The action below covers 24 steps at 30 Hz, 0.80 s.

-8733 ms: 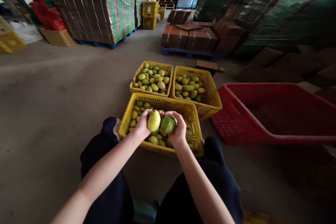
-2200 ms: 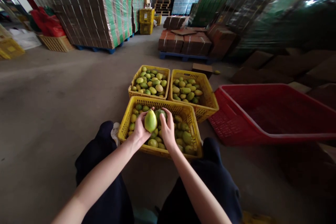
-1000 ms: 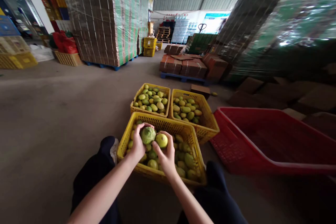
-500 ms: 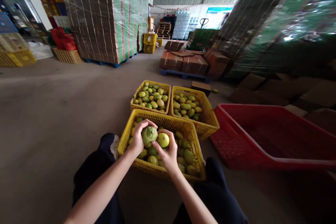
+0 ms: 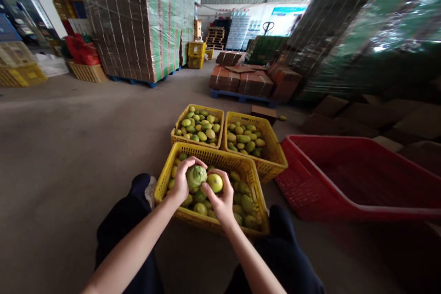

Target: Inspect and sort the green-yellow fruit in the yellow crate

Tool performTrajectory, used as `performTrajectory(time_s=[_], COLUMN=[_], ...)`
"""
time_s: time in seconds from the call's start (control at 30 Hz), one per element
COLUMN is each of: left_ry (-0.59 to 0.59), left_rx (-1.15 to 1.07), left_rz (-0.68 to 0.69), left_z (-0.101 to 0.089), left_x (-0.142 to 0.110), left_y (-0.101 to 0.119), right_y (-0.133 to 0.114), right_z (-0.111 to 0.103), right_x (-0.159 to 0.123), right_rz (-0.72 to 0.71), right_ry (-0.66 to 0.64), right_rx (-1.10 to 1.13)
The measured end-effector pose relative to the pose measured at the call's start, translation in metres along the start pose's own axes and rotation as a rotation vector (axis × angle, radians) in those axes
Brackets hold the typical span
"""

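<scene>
My left hand (image 5: 181, 182) is curled round a bumpy green lemon (image 5: 196, 177), whose stem end faces up. Close beside it, my right hand (image 5: 222, 195) grips a smoother yellow lemon (image 5: 215, 183), its thumb reaching toward the green one. Both hands are above the near yellow crate (image 5: 206, 149), which holds several green and yellow lemons (image 5: 200, 208), partly hidden by my hands. Behind it stand two more yellow crates, a left one (image 5: 177, 139) and a right one (image 5: 275, 158), each with similar fruit inside.
A large red crate (image 5: 310, 193) stands at the right, near the yellow ones. A small cardboard box (image 5: 263, 114) lies behind them. Farther back are flattened cartons (image 5: 255, 83) on a blue pallet (image 5: 241, 98). Tall wrapped stacks (image 5: 120, 23) rise at both sides.
Almost nothing differs. Both lemons have turned or shifted very slightly in my hands, and the view has moved a little.
</scene>
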State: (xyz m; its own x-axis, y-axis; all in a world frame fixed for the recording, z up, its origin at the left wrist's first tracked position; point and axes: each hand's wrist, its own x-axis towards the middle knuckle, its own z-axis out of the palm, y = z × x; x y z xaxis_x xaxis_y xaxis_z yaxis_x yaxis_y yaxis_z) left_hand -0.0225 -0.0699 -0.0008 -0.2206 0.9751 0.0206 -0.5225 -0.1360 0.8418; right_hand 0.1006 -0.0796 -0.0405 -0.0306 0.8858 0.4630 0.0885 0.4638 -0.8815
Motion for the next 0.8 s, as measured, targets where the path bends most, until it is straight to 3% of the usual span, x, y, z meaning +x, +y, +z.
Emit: performTrajectory(time_s=[0.17,0.27,0.37,0.5,0.8], left_ry=[0.050,0.096,0.201,0.358,0.268], left_rx=[-0.048,-0.066,-0.084,-0.217,-0.408], left_rz=[-0.066,-0.068,-0.092,-0.246,-0.516], left_z=[0.001,0.002,0.002,0.002,0.006], left_x=[0.001,0.002,0.005,0.009,0.013], left_y=[0.001,-0.003,-0.008,-0.012,-0.015], right_y=[0.000,-0.001,0.000,0.007,0.012], right_z=[0.001,0.004,0.008,0.012,0.007], right_x=[0.001,0.001,0.000,-0.002,0.010], right_rz=[-0.003,0.074,0.184,0.281,0.559], right_ry=[-0.012,0.024,0.068,0.119,0.232], right_rx=[0.005,0.008,0.045,0.083,0.405])
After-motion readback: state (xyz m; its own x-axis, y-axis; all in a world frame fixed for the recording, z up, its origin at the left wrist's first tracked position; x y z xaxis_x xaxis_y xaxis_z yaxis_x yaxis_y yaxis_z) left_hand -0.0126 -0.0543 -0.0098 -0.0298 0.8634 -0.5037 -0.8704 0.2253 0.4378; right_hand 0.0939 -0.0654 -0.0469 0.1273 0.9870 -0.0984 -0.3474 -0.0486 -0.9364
